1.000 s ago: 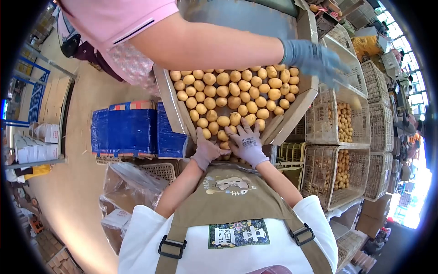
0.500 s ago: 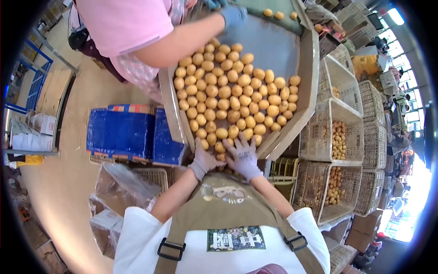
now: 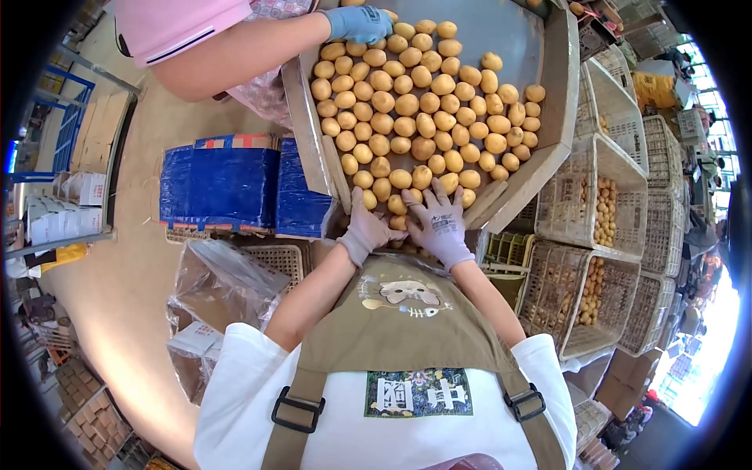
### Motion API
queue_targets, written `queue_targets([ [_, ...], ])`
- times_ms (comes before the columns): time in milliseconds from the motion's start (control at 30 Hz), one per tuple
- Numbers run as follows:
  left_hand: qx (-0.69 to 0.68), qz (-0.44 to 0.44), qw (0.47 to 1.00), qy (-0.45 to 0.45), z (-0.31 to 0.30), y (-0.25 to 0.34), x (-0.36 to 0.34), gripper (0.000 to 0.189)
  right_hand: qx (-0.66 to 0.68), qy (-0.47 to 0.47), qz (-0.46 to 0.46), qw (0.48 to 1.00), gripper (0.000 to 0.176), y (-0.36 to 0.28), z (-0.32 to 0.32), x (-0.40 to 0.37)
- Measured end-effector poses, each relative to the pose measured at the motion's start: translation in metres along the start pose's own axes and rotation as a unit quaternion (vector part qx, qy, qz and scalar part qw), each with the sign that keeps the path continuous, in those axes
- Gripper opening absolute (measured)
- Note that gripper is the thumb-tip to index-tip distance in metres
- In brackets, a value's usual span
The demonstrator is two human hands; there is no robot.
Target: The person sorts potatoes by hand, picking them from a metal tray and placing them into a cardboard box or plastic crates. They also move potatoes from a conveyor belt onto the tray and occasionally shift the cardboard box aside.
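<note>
A sloped grey sorting tray holds many small round yellow fruits. My left hand, in a grey glove, lies at the tray's narrow near end with its fingers spread against the fruits there. My right hand, also gloved, lies flat beside it, fingers apart over the nearest fruits. Whether either hand grips a fruit is hidden by the gloves. Across the tray, a co-worker's blue-gloved hand rests on the fruits at the far left corner.
Wicker and plastic baskets partly filled with the same fruits stand stacked to the right. Blue-taped cartons sit left of the tray, with a plastic-lined basket below them. Shelves with boxes line the far left.
The co-worker's arm has swept from the right side of the tray to its far left corner. More fruits have spread down the tray. My hands stay at the near end.
</note>
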State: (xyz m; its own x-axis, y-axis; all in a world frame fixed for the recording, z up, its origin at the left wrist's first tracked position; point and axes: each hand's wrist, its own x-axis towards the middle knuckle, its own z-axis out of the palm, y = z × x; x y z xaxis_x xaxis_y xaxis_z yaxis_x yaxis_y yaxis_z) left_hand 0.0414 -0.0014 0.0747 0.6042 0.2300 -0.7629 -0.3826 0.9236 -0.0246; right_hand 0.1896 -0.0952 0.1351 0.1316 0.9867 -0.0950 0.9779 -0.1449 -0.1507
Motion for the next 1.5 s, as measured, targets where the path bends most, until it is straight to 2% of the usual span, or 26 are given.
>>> queue_targets([
  [133,0.019,0.003,1.000,-0.018,-0.025,-0.002,0.006,0.079,0.044,-0.025,0.001,0.999,0.053,0.001,-0.005,0.000],
  [200,0.204,0.046,0.974,-0.086,-0.066,-0.001,0.040,0.067,0.186,-0.048,0.059,0.980,0.050,0.014,-0.007,0.009],
  [233,0.276,0.070,0.954,-0.097,-0.074,-0.002,0.043,0.062,0.141,0.040,0.054,0.988,0.050,0.018,-0.016,0.013],
  [267,0.273,0.081,0.953,-0.104,-0.083,-0.006,0.046,0.062,0.094,0.127,0.049,0.986,0.050,0.022,-0.026,0.016],
  [333,0.268,0.104,0.950,-0.119,-0.077,-0.009,0.032,0.064,0.015,0.056,0.058,0.997,0.050,0.045,-0.017,0.020],
  [367,0.186,0.069,0.974,-0.108,-0.041,-0.001,0.005,0.067,0.033,0.031,0.013,0.999,0.048,0.060,-0.027,0.028],
  [400,0.102,0.033,0.990,-0.094,-0.015,0.004,-0.011,0.070,0.151,0.017,0.078,0.985,0.046,0.080,-0.018,0.042],
  [433,0.004,-0.023,1.000,0.014,-0.005,0.008,-0.007,0.079,0.135,0.129,0.139,0.973,0.046,0.079,-0.029,0.052],
  [467,-0.002,-0.020,1.000,0.013,-0.006,0.002,-0.007,0.079,0.117,0.237,0.198,0.944,0.046,0.073,-0.038,0.058],
  [500,-0.006,-0.014,1.000,0.011,-0.006,-0.002,-0.007,0.079,0.156,0.183,0.194,0.951,0.049,0.065,-0.033,0.064],
  [533,-0.007,-0.008,1.000,0.008,-0.005,-0.003,-0.006,0.079,0.091,0.048,0.206,0.973,0.056,0.037,-0.037,0.063],
  [600,-0.002,0.002,1.000,-0.005,0.005,-0.002,-0.001,0.079,0.025,-0.002,0.074,0.997,0.061,0.023,-0.018,0.050],
  [700,-0.011,-0.049,0.995,-0.085,-0.006,0.007,0.002,0.072,0.030,-0.128,0.001,0.991,0.057,0.037,-0.032,0.035],
  [733,0.003,-0.041,0.996,-0.082,-0.003,0.006,0.001,0.073,0.125,-0.056,-0.014,0.990,0.050,0.053,-0.032,0.041],
  [800,0.029,-0.026,0.997,-0.070,-0.002,0.004,-0.002,0.075,0.212,0.084,0.117,0.967,0.040,0.066,-0.047,0.052],
  [833,0.018,-0.030,0.992,-0.118,-0.005,0.005,0.003,0.081,0.044,0.200,0.059,0.977,0.035,0.071,-0.054,0.053],
  [867,-0.007,-0.037,0.995,-0.092,-0.008,0.006,0.007,0.085,0.041,0.158,0.060,0.985,0.033,0.098,-0.037,0.056],
  [933,-0.054,-0.050,0.996,-0.042,0.019,0.011,-0.010,0.095,0.186,0.056,0.178,0.965,0.034,0.105,-0.076,0.075],
  [1000,-0.036,-0.045,0.995,-0.078,0.016,0.010,-0.004,0.105,0.105,0.118,0.198,0.967,0.038,0.131,-0.079,0.095],
  [1133,-0.018,-0.033,0.998,-0.046,0.022,0.011,-0.004,0.103,0.020,-0.056,0.287,0.956,0.043,0.137,-0.086,0.135],
  [1233,-0.003,-0.027,0.999,-0.047,0.027,0.010,-0.010,0.102,0.094,0.034,0.304,0.947,0.042,0.136,-0.082,0.133],
  [1333,-0.005,-0.024,0.997,-0.073,0.030,0.014,-0.013,0.099,0.372,0.217,0.221,0.875,0.043,0.153,-0.053,0.115],
  [1367,-0.010,-0.029,0.996,-0.085,0.023,0.014,-0.010,0.099,0.564,0.215,0.266,0.752,0.042,0.148,-0.056,0.104],
  [1400,-0.012,-0.034,0.995,-0.096,0.018,0.012,-0.008,0.099,0.621,0.227,0.233,0.713,0.036,0.156,-0.052,0.098],
  [1467,-0.042,-0.054,0.996,-0.049,0.022,0.011,-0.010,0.099,0.842,0.216,0.170,0.464,0.029,0.158,-0.074,0.089],
  [1500,-0.049,-0.063,0.996,-0.041,0.023,0.012,-0.009,0.099,0.847,0.230,0.118,0.464,0.029,0.157,-0.082,0.087],
])
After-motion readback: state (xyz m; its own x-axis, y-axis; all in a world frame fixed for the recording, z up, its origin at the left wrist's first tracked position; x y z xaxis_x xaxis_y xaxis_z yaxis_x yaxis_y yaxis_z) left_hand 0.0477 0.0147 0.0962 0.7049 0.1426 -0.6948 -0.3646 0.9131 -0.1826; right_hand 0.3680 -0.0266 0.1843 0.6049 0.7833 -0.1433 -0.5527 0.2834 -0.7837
